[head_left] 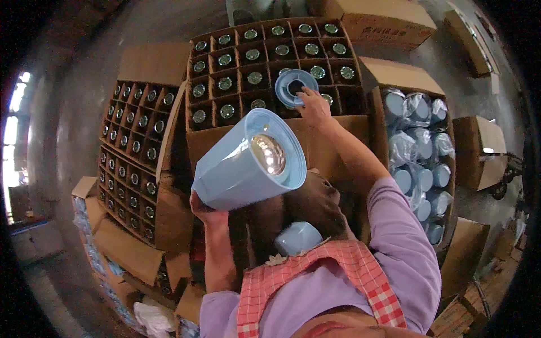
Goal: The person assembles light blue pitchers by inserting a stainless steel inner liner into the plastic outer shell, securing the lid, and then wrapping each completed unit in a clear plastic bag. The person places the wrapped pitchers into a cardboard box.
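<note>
My left hand (209, 209) is wrapped round the lower end of a light blue vacuum flask casing (228, 166). The casing is tilted, its wide mouth turned up and to the right. Inside that mouth shows the rounded, mirror-like end of a silvered glass liner (268, 154). Farther off, over the partitioned box, my right hand (316, 108) pinches the edge of a round blue plastic collar (284, 93) with a dark hole in its middle. The collar is apart from the casing. Another light blue plastic piece (300, 236) lies at my lap.
A cardboard box (270, 127) ahead has partitions with glass liners standing in them; similar boxes (160, 169) stand at left. On the right, an open carton (383, 163) holds blue parts, several wrapped in clear plastic. More cartons (389, 25) sit on the grey floor (411, 62).
</note>
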The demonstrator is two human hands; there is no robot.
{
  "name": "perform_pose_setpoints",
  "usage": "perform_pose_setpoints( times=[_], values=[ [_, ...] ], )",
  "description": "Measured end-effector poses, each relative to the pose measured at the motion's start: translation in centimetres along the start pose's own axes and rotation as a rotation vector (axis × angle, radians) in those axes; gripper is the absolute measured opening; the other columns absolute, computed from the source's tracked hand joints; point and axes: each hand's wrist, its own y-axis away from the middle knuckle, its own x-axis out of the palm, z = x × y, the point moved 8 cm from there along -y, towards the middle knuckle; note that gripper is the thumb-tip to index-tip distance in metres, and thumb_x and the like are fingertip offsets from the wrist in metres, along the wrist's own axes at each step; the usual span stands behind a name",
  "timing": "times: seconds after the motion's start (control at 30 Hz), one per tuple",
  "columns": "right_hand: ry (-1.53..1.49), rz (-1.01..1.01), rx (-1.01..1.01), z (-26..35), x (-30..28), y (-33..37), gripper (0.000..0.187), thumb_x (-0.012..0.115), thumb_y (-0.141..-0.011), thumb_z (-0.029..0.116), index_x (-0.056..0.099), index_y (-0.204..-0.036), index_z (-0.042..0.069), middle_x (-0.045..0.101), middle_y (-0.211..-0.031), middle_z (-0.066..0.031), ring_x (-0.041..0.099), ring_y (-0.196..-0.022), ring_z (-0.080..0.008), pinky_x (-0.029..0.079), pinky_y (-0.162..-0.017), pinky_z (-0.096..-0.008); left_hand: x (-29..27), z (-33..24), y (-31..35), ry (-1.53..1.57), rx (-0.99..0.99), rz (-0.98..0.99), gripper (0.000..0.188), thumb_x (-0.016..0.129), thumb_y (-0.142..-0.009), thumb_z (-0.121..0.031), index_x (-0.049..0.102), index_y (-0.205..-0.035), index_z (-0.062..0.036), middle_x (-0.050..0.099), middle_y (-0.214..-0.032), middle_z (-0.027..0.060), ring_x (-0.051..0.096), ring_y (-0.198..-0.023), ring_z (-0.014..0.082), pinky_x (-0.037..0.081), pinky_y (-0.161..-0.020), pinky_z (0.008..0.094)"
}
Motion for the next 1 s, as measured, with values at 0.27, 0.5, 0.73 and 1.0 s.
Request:
perform_pose_setpoints(
  times=[0.27, 0.5, 0.73, 1.0],
  values=[
    [0.427, 0.287, -0.193, -1.4, 4.7, -1.9, 0.037, 0.051, -0.083, 0.021, 0.049, -0.117, 0.006, 0.033, -0.136, -0.0161, 0.028, -0.127, -0.0330, 0.025, -0.101, -0.0470, -0.4, -0.9, -0.6, 0.002, -0.037, -0.062, 0.046, 0.043, -0.083, -0.040, 0.053, -0.114, -0.0089, 0.053, -0.117, 0.0079, 0.048, -0.109, 0.0274, 0.040, -0.090, 0.0451],
    [-1.251, 0.180, 0.162, 5.1, -9.3, 1.3, 0.058, 0.075, -0.066, 0.029, 0.048, -0.108, -0.001, 0.030, -0.138, -0.0154, 0.030, -0.125, -0.0221, 0.025, -0.100, -0.0345, 0.5, -1.9, -0.5, -0.001, -0.017, 0.003, 0.043, 0.047, -0.082, -0.037, 0.056, -0.110, -0.0057, 0.055, -0.113, 0.0084, 0.051, -0.105, 0.0266, 0.043, -0.087, 0.0430],
    [-0.954, -0.007, -0.497, 13.5, -19.4, 5.8, 0.061, 0.075, -0.062, 0.044, 0.042, -0.091, 0.002, 0.028, -0.136, -0.0251, 0.023, -0.129, -0.0375, 0.020, -0.102, -0.0425, 3.1, -2.2, 1.2, -0.004, -0.087, -0.096, 0.034, 0.046, -0.081, -0.036, 0.056, -0.102, -0.0125, 0.058, -0.106, 0.0039, 0.054, -0.101, 0.0249, 0.046, -0.080, 0.0437],
    [-0.674, -0.103, -0.684, 16.1, -24.3, 9.2, 0.073, 0.068, -0.057, 0.060, 0.039, -0.091, 0.001, 0.028, -0.135, -0.0266, 0.020, -0.127, -0.0458, 0.020, -0.103, -0.0494, 4.7, -2.3, 3.2, -0.024, -0.139, -0.036, 0.031, 0.046, -0.081, -0.036, 0.058, -0.097, -0.0124, 0.062, -0.094, 0.0031, 0.060, -0.088, 0.0224, 0.050, -0.070, 0.0407]
  ],
)
